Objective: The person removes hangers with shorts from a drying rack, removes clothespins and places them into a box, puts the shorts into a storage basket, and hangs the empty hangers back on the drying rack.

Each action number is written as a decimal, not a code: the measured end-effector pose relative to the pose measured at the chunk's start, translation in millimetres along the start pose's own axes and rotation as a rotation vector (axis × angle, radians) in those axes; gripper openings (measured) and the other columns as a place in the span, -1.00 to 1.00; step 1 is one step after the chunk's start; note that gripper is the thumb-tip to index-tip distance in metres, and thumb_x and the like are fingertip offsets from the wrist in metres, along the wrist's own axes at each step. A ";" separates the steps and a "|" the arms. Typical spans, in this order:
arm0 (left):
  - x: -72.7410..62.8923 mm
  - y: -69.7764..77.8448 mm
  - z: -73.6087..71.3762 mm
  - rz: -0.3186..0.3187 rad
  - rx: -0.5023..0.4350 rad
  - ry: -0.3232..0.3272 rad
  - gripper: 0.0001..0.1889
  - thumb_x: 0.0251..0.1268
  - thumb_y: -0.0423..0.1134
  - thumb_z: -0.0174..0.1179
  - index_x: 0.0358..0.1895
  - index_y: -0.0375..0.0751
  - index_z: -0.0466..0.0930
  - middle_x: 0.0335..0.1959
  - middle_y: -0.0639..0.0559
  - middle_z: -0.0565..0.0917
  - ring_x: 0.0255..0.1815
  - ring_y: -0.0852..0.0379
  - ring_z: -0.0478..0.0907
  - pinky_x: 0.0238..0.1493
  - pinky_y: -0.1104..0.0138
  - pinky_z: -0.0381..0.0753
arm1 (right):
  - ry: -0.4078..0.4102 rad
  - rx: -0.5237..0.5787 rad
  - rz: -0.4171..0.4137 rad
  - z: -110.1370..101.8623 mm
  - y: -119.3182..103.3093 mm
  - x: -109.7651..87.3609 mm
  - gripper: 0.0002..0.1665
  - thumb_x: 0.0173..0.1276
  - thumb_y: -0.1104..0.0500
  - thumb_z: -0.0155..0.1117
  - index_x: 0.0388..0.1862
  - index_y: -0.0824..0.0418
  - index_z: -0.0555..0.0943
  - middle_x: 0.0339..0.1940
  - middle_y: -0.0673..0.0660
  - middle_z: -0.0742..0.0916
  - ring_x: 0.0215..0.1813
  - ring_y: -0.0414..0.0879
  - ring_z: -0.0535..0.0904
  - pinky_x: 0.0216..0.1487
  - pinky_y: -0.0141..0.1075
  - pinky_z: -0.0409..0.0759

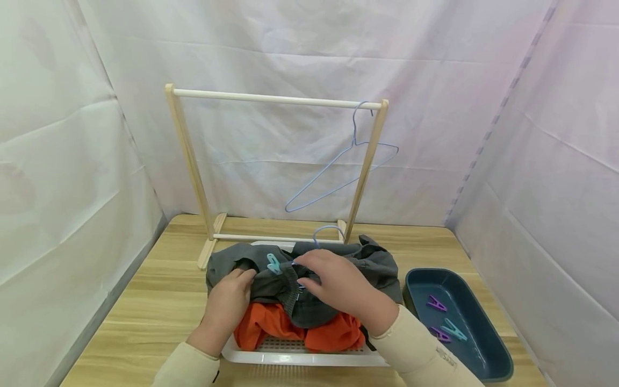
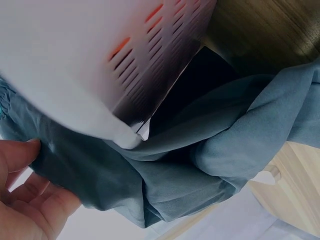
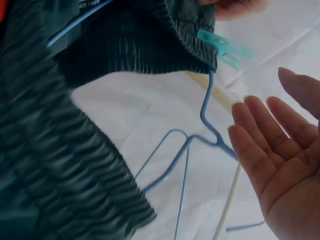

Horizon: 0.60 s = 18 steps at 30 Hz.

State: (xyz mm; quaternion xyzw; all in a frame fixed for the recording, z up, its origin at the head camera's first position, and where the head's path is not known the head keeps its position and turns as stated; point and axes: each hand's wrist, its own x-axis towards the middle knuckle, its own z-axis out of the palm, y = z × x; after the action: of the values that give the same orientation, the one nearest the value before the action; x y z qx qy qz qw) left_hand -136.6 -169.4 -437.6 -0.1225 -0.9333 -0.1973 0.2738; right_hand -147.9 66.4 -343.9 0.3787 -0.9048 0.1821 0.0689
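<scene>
Dark grey-green pants (image 1: 379, 271) with a gathered elastic waistband lie bunched over a white slotted basket (image 1: 304, 359). A blue hanger (image 3: 218, 144) runs through the waist, its hook rising behind. One teal clothespin (image 3: 227, 49) clips the waistband near the hanger's arm. My left hand (image 1: 227, 306) grips the fabric on the left; in the left wrist view thumb and fingers hold a fold outside the basket wall (image 2: 60, 65). My right hand (image 3: 285, 160) is spread beside the hanger's neck, palm showing, with nothing in it. Below the pants is orange cloth (image 1: 333, 333).
A wooden rack (image 1: 271, 98) stands behind the basket, with another blue hanger (image 1: 354, 141) hooked near its right end. At the right is a dark blue tray (image 1: 508, 371) holding purple clothespins (image 1: 437, 303) and a teal one (image 1: 453, 329).
</scene>
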 end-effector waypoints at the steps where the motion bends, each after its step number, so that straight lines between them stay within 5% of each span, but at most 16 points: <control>1: -0.2 0.3 -0.1 0.002 0.001 0.001 -0.77 0.04 -0.51 0.35 -0.18 -0.29 0.69 -0.39 -0.11 0.63 -0.37 -0.04 0.65 -0.34 0.14 0.70 | -0.006 0.001 0.000 1.3 -1.0 2.1 -0.56 0.33 0.09 0.31 0.17 0.15 0.57 0.10 0.09 0.65 0.15 -0.06 0.56 0.06 -0.18 0.60; 18: -1.8 0.1 1.5 0.035 0.012 0.042 -0.75 -0.03 -0.55 0.36 -0.21 -0.32 0.70 -0.40 -0.11 0.63 -0.39 -0.04 0.65 -0.36 0.17 0.70 | -0.055 -0.031 0.032 13.0 -12.3 28.8 -0.51 0.36 0.04 0.27 0.24 0.14 0.52 0.13 0.07 0.63 0.16 -0.08 0.55 0.10 -0.22 0.58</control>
State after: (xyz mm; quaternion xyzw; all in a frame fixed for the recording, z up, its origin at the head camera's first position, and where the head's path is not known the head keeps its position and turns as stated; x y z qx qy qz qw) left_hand -135.8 -168.8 -439.7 -0.1330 -0.9262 -0.1894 0.2975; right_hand -159.3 34.5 -344.9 0.3680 -0.9150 0.1585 0.0470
